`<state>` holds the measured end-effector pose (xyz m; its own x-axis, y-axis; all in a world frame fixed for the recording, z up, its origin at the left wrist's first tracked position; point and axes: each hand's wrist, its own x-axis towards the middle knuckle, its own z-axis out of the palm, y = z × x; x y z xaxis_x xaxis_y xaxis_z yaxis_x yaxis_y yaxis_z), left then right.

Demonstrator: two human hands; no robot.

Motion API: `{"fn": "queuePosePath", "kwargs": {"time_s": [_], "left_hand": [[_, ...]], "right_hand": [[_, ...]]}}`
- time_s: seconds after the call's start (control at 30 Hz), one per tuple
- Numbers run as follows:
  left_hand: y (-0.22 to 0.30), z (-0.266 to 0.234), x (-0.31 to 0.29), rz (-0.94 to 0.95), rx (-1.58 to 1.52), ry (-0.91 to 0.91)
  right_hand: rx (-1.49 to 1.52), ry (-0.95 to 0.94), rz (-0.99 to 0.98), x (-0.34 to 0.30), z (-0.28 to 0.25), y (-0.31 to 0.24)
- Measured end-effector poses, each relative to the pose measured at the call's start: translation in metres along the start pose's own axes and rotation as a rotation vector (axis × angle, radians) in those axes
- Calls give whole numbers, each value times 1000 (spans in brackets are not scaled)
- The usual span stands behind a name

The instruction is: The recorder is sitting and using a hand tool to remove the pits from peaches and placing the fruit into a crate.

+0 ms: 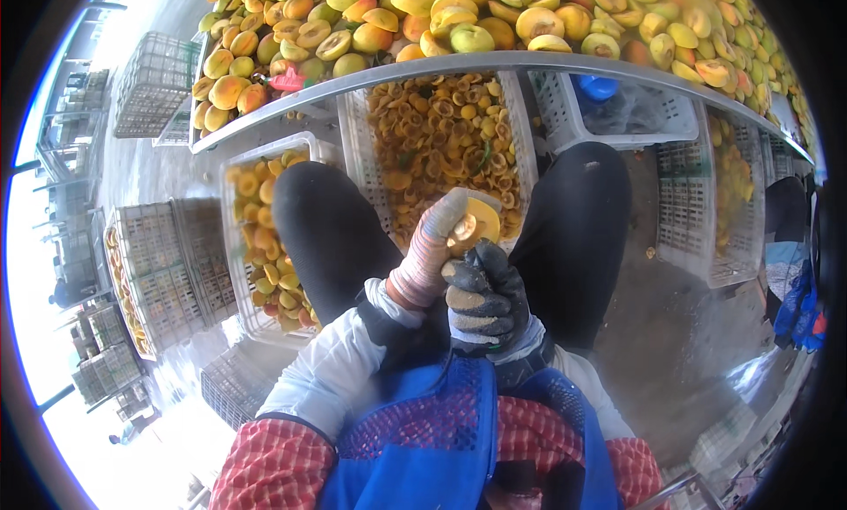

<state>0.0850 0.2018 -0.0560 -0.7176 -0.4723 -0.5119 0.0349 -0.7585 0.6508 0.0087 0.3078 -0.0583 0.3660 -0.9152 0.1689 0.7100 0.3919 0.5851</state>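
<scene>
In front of my body, between my knees, my left hand point(428, 256) is closed round a yellow peach half point(483, 217), thumb along its edge. A pale stone point(463, 228) shows in its cut face. My right hand point(490, 300), in a dark grey glove with worn fingertips, is curled shut just below and against the fruit. Whatever it grips is hidden by the fingers. Below the hands stands a white crate point(360, 135) full of small, browned, hollowed fruit pieces point(441, 139).
Beyond a metal rim point(520, 62), a table is heaped with halved peaches point(450, 20). A crate of yellow halves point(281, 291) stands by my left knee. Right of centre, a crate holds a blue object point(598, 87) and clear plastic. Stacked crates point(163, 272) line the left; another person point(785, 236) is far right.
</scene>
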Motion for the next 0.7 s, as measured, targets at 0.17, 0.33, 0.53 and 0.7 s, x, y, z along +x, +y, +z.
{"fn": "queuePosePath", "kwargs": {"time_s": [0.17, 0.33, 0.53, 0.7], "left_hand": [[-4, -1, 2, -47, -279, 184], [38, -29, -21, 84, 200, 427], [112, -123, -87, 794, 621, 822], [141, -141, -66, 457, 1892, 1106]], "right_hand": [[-130, -112, -107, 3, 4, -10], [67, 77, -94, -2, -30, -27], [-21, 232, -39, -7, -23, -25], [-267, 318, -49, -3, -35, -35]]}}
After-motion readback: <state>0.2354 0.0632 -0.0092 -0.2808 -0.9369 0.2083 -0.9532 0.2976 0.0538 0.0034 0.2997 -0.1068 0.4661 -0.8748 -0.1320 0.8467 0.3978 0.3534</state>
